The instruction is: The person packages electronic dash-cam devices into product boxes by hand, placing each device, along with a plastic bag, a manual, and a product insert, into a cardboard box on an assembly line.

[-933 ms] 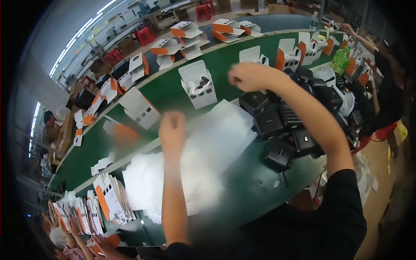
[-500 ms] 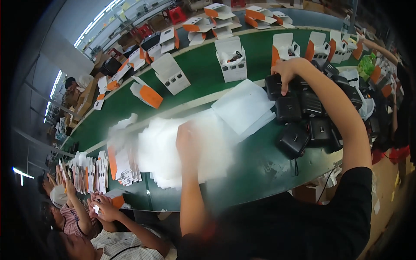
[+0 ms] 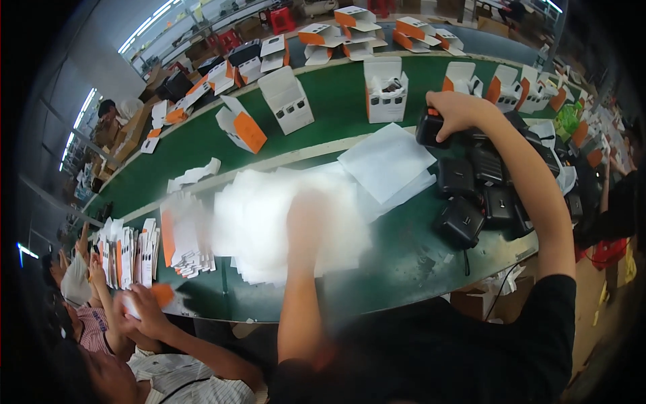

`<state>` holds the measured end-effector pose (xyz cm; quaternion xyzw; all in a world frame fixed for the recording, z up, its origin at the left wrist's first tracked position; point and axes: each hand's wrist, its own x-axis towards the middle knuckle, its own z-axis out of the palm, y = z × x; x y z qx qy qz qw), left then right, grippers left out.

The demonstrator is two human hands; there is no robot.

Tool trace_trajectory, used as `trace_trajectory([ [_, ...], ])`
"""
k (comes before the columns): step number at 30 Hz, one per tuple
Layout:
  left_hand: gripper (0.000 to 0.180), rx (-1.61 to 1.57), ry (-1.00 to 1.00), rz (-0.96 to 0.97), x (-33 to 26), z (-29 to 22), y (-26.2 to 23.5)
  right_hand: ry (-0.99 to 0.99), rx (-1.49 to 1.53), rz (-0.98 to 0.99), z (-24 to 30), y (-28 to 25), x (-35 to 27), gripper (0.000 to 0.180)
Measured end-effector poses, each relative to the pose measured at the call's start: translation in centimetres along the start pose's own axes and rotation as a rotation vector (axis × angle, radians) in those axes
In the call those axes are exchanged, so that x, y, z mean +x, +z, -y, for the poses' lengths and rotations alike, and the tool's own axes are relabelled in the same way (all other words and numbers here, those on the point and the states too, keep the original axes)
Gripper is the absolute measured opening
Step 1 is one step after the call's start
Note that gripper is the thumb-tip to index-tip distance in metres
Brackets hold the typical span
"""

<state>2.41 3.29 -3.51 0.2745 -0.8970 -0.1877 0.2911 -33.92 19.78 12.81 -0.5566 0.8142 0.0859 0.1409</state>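
Left hand (image 3: 306,215) blurred over the pile of white sheets (image 3: 269,229), fingers impossible to read, lower on the pile than half a second ago. Beyond, right hand (image 3: 457,111) now closed around a black device (image 3: 431,126), lifted just past the black cluster (image 3: 481,195). Beyond those fingertips, white-and-orange boxes (image 3: 385,91) standing on the green belt (image 3: 336,101).
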Motion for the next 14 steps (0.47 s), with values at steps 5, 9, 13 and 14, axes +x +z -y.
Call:
trace_trajectory([
  [5,0.019,-0.166,-0.175,-0.111,-0.1,0.8,-1.2,0.044,0.742,-0.574,9.6,-0.2,-4.6,0.071],
  [9,0.019,-0.354,-0.393,-0.080,1.1,-3.0,-1.9,-0.170,1.962,-0.428,15.9,9.8,-3.5,0.073],
  [13,0.021,-0.457,-0.214,-0.204,0.6,-0.6,-1.1,-0.136,2.197,-0.068,21.9,12.7,-0.6,0.072],
  [14,0.024,-0.636,-0.334,-0.257,0.7,-0.3,-1.2,-0.079,2.207,-0.029,22.0,12.5,-0.1,0.074],
])
